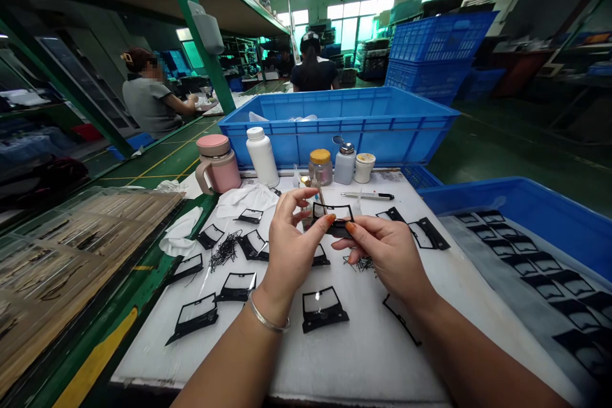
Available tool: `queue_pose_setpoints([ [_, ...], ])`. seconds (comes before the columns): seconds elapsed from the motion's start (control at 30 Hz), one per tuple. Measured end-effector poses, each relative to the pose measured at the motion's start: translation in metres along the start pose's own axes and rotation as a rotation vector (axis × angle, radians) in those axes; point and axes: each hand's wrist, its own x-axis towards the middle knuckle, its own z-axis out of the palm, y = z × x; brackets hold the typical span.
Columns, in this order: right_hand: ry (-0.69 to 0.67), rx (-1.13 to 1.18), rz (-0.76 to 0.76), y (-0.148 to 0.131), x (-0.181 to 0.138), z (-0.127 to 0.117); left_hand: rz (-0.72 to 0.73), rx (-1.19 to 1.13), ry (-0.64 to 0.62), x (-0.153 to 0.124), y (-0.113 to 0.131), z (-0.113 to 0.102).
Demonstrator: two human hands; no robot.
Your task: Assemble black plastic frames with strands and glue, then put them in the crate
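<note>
My left hand (289, 236) and my right hand (382, 245) together hold one small black frame with a clear window (333, 215) above the white work mat (363, 344). Both hands pinch it, thumbs on its lower edge. Several more black frames lie on the mat, such as one (322, 309) just below my hands and one (194, 315) at the front left. A loose heap of thin black wire pieces (224, 250) lies left of my left hand; a smaller heap (363, 262) sits under my right hand.
A pink mug (217, 162), white bottle (262, 156), small jars (320, 167) and a pen (367, 196) stand at the mat's far edge before a large blue crate (344, 121). A blue tray (526, 204) with frames sits right. Clear trays (71, 248) lie left. Two people sit farther back.
</note>
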Motion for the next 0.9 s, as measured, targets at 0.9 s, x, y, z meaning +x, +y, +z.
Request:
queue_pose_setpoints([
  [0.9,-0.074,0.051,0.033,0.0035,0.0031,-0.004,-0.173,-0.219,-0.147,0.0043,0.0011,-0.0005],
])
